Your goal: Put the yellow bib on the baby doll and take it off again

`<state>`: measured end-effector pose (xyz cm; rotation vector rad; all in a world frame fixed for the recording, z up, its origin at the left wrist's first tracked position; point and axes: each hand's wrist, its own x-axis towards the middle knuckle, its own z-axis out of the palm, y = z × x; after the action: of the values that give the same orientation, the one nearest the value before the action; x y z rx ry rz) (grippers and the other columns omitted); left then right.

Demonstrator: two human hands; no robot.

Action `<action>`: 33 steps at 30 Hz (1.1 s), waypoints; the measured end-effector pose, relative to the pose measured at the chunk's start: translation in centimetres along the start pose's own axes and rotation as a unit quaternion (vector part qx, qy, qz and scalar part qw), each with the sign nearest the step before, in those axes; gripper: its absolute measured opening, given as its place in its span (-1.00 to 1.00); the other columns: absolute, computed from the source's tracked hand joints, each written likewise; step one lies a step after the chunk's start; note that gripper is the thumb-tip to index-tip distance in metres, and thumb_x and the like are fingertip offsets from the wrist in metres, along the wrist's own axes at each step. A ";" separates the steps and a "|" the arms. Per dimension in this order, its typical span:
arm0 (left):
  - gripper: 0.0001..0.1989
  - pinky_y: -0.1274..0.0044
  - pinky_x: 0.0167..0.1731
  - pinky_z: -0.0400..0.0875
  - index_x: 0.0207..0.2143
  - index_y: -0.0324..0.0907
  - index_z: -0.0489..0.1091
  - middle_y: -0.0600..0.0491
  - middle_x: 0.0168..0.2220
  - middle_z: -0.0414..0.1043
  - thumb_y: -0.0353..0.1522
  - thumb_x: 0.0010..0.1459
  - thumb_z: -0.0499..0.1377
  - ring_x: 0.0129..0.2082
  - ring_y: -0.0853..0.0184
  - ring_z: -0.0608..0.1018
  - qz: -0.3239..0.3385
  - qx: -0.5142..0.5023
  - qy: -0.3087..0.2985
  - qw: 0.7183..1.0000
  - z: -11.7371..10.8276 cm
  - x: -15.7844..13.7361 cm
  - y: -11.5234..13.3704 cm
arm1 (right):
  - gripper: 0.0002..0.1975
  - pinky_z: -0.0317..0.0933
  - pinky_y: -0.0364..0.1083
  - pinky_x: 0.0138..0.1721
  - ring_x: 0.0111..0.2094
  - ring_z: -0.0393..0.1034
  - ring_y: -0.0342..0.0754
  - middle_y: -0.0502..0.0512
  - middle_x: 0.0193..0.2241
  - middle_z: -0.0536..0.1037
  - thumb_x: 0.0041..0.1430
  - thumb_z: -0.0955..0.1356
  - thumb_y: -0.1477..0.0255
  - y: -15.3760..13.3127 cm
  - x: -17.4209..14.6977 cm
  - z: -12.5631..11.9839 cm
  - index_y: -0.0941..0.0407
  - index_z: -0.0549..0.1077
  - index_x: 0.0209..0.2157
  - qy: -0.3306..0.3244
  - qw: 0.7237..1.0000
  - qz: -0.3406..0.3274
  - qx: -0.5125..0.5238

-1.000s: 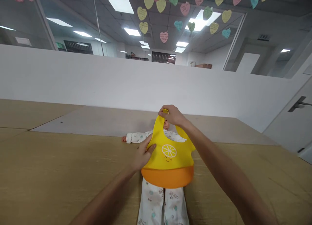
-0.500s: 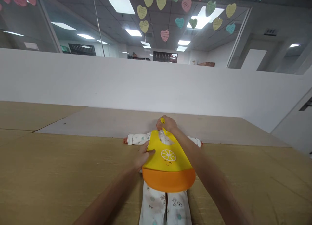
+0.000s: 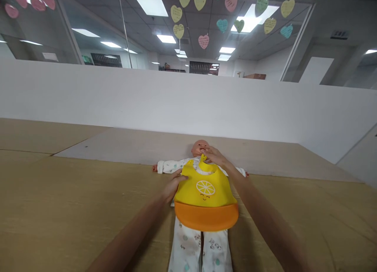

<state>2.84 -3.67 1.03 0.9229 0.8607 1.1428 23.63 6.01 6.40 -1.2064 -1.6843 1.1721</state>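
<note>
A yellow silicone bib (image 3: 221,187) with an orange catch pocket (image 3: 206,217) lies over the front of a baby doll (image 3: 200,146). The bib carries a white citrus slice and a smiling face. The doll lies on its back, arms spread, in white printed clothes. My left hand (image 3: 173,185) grips the bib's left edge, thumb on top. Beside the doll's chin, my right hand (image 3: 215,156) has its fingers stretched out just above one neck strap (image 3: 203,158) of the bib. Whether those fingers touch the strap is hard to tell.
The doll rests on a brown tabletop (image 3: 97,201), its head and arms over a grey panel (image 3: 132,144). A white low wall (image 3: 176,103) rises behind, topped by glass with heart-shaped paper notes (image 3: 231,3).
My right hand has loosened from the neck strap and shifted slightly right and down, uncovering the doll's head. The strap stands lower. My left hand keeps its grip on the bib's edge.
</note>
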 end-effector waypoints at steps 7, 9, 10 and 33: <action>-0.68 0.43 -0.15 0.43 -0.25 -0.19 0.50 -0.02 -0.21 0.60 -0.40 -0.16 0.30 -0.18 0.16 0.60 0.024 -0.020 -0.003 1.000 0.4 2.1 0.6 | -0.19 0.36 -0.09 -0.16 -0.08 0.43 0.02 0.23 0.08 0.39 -0.17 0.53 0.15 1.8 -4.4 -1.3 0.09 0.28 0.12 0.043 0.997 0.043 -0.042; -0.62 0.43 -0.16 0.43 -0.20 -0.21 0.49 -0.05 -0.19 0.60 -0.41 -0.18 0.31 -0.18 0.16 0.60 0.035 -0.013 -0.001 0.999 0.6 2.7 0.7 | -0.20 0.34 -0.12 -0.27 -0.18 0.45 -0.02 0.19 -0.02 0.44 -0.15 0.52 0.15 2.6 -4.8 -1.4 0.11 0.26 0.11 0.081 0.993 0.073 -0.050; -0.58 0.43 -0.16 0.43 -0.17 -0.23 0.48 -0.07 -0.17 0.59 -0.41 -0.18 0.32 -0.18 0.16 0.60 0.037 -0.009 -0.003 0.999 0.7 2.9 0.8 | -0.29 0.31 -0.15 -0.32 -0.24 0.45 -0.05 0.16 -0.10 0.47 -0.13 0.51 0.17 2.9 -4.9 -1.5 0.13 0.31 0.04 0.086 0.991 0.085 -0.057; -0.22 0.37 -0.25 0.50 0.16 -0.14 0.28 -0.07 -0.17 0.62 -0.39 -0.18 0.37 -0.28 0.10 0.65 0.048 -0.024 -0.020 0.998 2.7 1.4 4.2 | -0.13 0.38 -0.04 -0.16 -0.18 0.52 0.04 0.07 0.01 0.50 -0.23 0.50 0.43 0.9 -7.8 -2.7 -0.09 0.20 0.17 -0.018 0.941 -0.003 0.337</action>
<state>4.09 -2.09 5.78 0.9522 0.7596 1.2177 28.58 -0.67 5.95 -0.7449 -1.1436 1.5945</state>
